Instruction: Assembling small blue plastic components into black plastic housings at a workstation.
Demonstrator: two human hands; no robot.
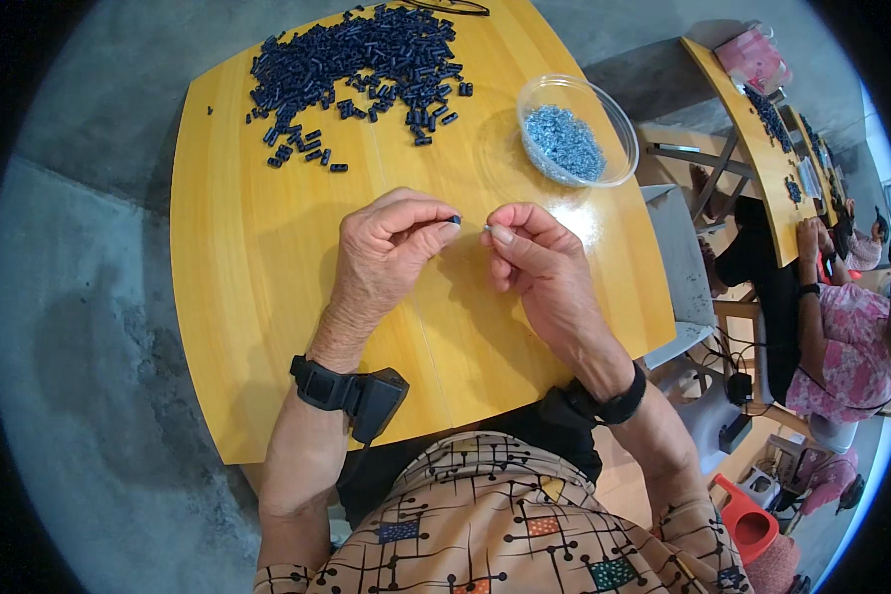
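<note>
Over the middle of the yellow table (267,307), my left hand (386,238) pinches a small dark block (455,220) between thumb and forefinger. Facing it across a narrow gap, my right hand (544,257) pinches a tiny silvery metal piece (487,228), too small to name surely. The two pieces are apart. Beyond my left hand spreads a heap of small dark blue-black plastic blocks (356,59), some scattered toward me. A round clear plastic bowl (619,119) stands beyond my right hand, partly filled with small shiny metal pieces (564,144).
Dark-rimmed glasses (455,8) lie at the table's far edge. A grey chair (678,267) stands against the right side. Farther right, another person in a pink patterned top (851,327) sits at a second table (762,148) with dark blocks. A concrete wall (79,297) is on the left.
</note>
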